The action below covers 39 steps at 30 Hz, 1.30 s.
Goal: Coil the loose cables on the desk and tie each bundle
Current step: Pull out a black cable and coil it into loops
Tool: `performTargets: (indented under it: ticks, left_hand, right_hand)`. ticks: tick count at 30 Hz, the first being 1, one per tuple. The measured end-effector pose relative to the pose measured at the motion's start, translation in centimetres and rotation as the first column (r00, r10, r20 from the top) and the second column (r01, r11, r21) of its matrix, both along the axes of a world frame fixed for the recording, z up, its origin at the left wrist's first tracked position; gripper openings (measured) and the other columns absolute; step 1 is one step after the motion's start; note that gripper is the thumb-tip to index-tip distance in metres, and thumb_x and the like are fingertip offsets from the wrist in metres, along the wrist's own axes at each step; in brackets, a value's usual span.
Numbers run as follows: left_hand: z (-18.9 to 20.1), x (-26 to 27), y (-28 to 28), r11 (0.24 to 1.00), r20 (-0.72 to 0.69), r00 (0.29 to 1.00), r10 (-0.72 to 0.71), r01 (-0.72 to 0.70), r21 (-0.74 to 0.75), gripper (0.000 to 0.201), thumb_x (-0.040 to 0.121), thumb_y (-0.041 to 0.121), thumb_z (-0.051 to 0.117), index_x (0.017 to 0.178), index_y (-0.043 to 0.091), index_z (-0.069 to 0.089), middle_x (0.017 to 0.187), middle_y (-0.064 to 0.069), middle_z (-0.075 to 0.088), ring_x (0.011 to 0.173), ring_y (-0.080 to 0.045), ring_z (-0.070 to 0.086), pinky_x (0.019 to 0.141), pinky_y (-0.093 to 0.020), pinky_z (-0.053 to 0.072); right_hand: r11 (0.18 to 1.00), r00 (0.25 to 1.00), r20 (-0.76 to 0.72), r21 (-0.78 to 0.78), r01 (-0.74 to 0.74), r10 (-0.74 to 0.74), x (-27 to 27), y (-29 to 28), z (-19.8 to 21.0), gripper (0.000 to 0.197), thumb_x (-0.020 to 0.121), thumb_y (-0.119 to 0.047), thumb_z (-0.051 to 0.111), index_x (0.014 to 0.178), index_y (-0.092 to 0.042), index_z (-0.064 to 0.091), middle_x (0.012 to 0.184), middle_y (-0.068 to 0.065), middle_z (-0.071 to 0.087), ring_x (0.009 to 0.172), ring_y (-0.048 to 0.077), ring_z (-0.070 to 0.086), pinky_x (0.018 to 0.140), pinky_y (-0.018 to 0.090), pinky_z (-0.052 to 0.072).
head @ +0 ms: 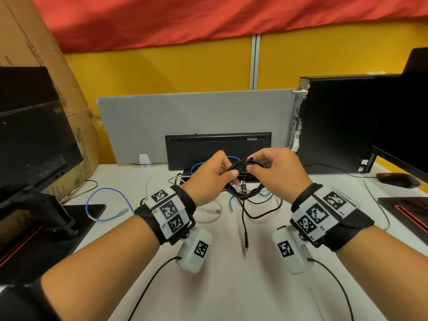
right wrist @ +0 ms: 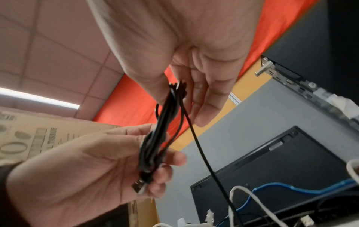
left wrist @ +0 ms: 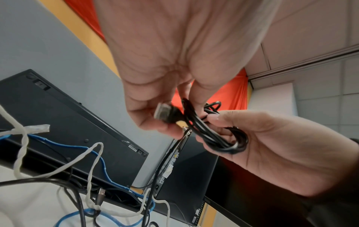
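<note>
My left grip [head: 209, 173] and right grip [head: 275, 167] both pinch the coiled black cable [head: 245, 179] above the worktop [head: 231, 286]; 1 tail hangs toward 6 o'clock.

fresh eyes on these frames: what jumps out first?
Dead centre, above the white desk, both hands grip one black cable coil: the left hand holds one side with a USB plug at its fingers, the right hand holds the other, and a loose tail hangs to the desk. Beneath them, blue and white cables lie uncoiled. Behind, a red cloth hangs above a yellow wall.
</note>
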<state>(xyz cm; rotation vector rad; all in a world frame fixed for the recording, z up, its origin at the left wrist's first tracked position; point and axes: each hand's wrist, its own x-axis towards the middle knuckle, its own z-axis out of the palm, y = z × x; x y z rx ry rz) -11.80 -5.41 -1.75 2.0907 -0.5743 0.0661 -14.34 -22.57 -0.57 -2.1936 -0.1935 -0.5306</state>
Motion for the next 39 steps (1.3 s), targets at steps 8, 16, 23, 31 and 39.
performTargets:
  ticks: [8, 16, 23, 31, 39]
  left_hand:
    - [-0.1, -0.2, -0.4, 0.994, -0.001, 1.000, -0.004, 0.004, -0.106, 0.019, 0.098, 0.003, 0.045, 0.095, 0.021, 0.047, 0.075, 0.002, 0.057, 0.058, -0.001, 0.053, 0.062, -0.017, 0.049]
    - [0.9, -0.9, -1.4, 0.990, -0.131, 0.989, -0.062, 0.044, -0.136, 0.020, 0.099, 0.020, 0.044, 0.087, 0.013, 0.058, 0.065, 0.000, 0.047, 0.057, -0.013, 0.043, 0.066, -0.037, 0.042]
    - [0.7, -0.6, -0.9, 0.999, -0.083, 0.997, 0.001, -0.005, -0.048, 0.031, 0.104, 0.029, 0.035, 0.082, 0.013, 0.049, 0.067, -0.002, 0.047, 0.054, -0.011, 0.044, 0.052, -0.024, 0.041]
    - [0.4, -0.6, -0.9, 0.988, 0.039, 0.994, 0.104, -0.107, 0.109, 0.027, 0.105, 0.030, 0.031, 0.084, 0.018, 0.043, 0.075, -0.006, 0.049, 0.060, -0.016, 0.044, 0.058, -0.035, 0.045]
    - [-0.9, -0.2, 0.3, 0.970, 0.002, 0.985, 0.171, -0.169, 0.173, 0.028, 0.104, 0.032, 0.031, 0.101, 0.009, 0.048, 0.078, -0.010, 0.050, 0.066, -0.020, 0.044, 0.063, -0.040, 0.045]
  right_hand:
    - [0.984, 0.982, -0.184, -0.160, -0.082, 0.052, -0.1, 0.1, 0.2, 0.007, 0.085, -0.015, 0.066, 0.080, -0.015, 0.070, 0.072, 0.008, 0.067, 0.061, 0.016, 0.056, 0.060, 0.030, 0.046]
    - [0.963, 0.983, -0.175, -0.250, -0.104, 0.061, 0.1, 0.5, -0.6, 0.023, 0.089, -0.017, 0.065, 0.069, -0.020, 0.053, 0.066, -0.002, 0.055, 0.060, 0.015, 0.052, 0.051, 0.021, 0.035]
    - [0.951, 0.994, 0.062, -0.301, -0.072, 0.095, 0.1, 0.6, -1.7, 0.029, 0.084, -0.050, 0.064, 0.096, -0.024, 0.063, 0.082, -0.007, 0.060, 0.073, 0.008, 0.056, 0.063, 0.021, 0.044]
    - [0.999, 0.982, 0.188, -0.012, -0.034, 0.035, -0.1, 0.9, -0.9, 0.050, 0.100, -0.043, 0.037, 0.092, -0.009, 0.072, 0.082, 0.006, 0.069, 0.075, 0.016, 0.064, 0.069, 0.028, 0.051]
    - [0.778, 0.889, -0.414, 0.618, 0.115, 0.198, 0.1, -0.9, 1.1, 0.046, 0.094, -0.049, 0.053, 0.076, -0.007, 0.059, 0.043, 0.000, 0.051, 0.032, 0.011, 0.044, 0.036, 0.018, 0.038]
